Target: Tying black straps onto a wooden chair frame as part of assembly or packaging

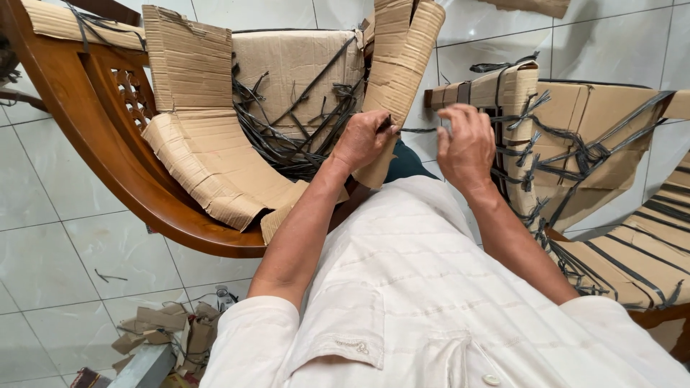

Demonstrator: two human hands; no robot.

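A strip of corrugated cardboard point(399, 68) is gripped by the left hand point(363, 138), whose fingers are curled shut around its lower part together with a small dark object that is too hidden to be identified. The strip rises upright from the hand towards the top of the view, between two wooden chairs. The right hand point(466, 146) is held just beside it, fingers bent loosely and apart, touching the cardboard-wrapped armrest point(483, 88) of the chair on the right; whether anything is pinched there cannot be told. A thin black strap point(419, 130) is stretched between the two hands. To the left, a curved wooden chair frame point(108, 154) is seen, with loosened cardboard sheets point(205, 154) draped over it and a tangle of cut black straps point(291, 136) lying in its seat. The right chair point(611, 144) is wrapped in cardboard bound with black straps. Cardboard scraps point(169, 327) are scattered on the white tiled floor point(50, 237) below.
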